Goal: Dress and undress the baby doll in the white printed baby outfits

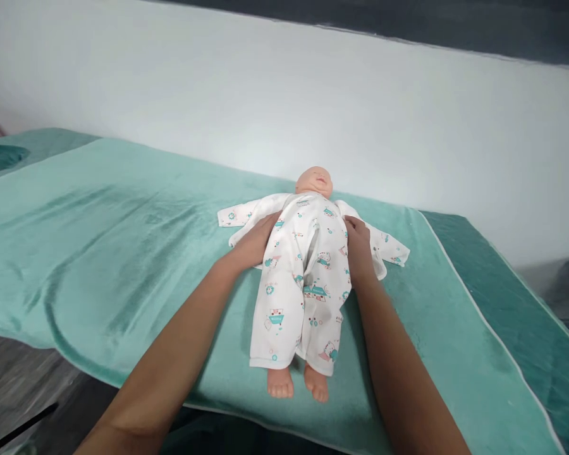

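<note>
A baby doll (315, 181) lies on its back, head toward the wall and bare feet toward me. It wears white printed trousers (284, 284), pulled up high over the front of its body, and a white printed jacket (237, 215) whose sleeves spread out to both sides. My left hand (260, 239) is closed at the left edge of the trousers near the waist, its fingertips partly hidden by the cloth. On the opposite side, my right hand (358, 243) has its fingers curled against the trousers' right edge. The doll's hands are not visible.
A light green velvety cover (123, 253) lies under the doll, with creases on the left. Darker green cloth (512, 303) shows at the right. Behind stands a white wall (246, 95). The near edge of the bed is just below the doll's feet.
</note>
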### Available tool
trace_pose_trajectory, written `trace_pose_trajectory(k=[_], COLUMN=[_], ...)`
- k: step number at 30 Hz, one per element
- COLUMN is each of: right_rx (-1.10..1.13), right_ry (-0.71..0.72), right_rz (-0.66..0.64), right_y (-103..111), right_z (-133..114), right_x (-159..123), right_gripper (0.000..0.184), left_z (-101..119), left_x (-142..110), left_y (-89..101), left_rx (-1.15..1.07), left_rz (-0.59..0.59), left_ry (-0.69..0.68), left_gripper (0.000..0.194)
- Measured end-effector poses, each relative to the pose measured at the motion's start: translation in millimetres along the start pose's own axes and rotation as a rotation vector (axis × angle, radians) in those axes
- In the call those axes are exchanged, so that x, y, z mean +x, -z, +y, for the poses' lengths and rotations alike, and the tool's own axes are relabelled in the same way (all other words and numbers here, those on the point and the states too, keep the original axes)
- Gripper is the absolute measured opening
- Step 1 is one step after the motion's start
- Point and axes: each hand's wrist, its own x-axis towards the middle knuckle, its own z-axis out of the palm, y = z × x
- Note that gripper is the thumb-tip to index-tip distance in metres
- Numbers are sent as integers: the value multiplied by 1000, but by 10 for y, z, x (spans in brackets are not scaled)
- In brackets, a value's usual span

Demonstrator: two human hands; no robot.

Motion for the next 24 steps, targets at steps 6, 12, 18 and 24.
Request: trace_pose_trajectory(k=[6,12,18,24], right_rx=[-110,-56,248,524], right_ry=[-109,-260,-425,-499], right_rz=[25,-50,-114,-161], right_y=[8,94,90,55], right_z=[-166,-225,-240,-355], right_x=[-94,-174,-156,-182], right_gripper=[33,29,28,29], left_z=[11,18,115,153], left_x=[-75,-37,12,42], left_y=[-42,-11,-63,-77], left_rx=[362,491,-41,-709], left_rz=[21,272,301,266], left_ry=[212,295,316,636], left_gripper=[57,35,19,13])
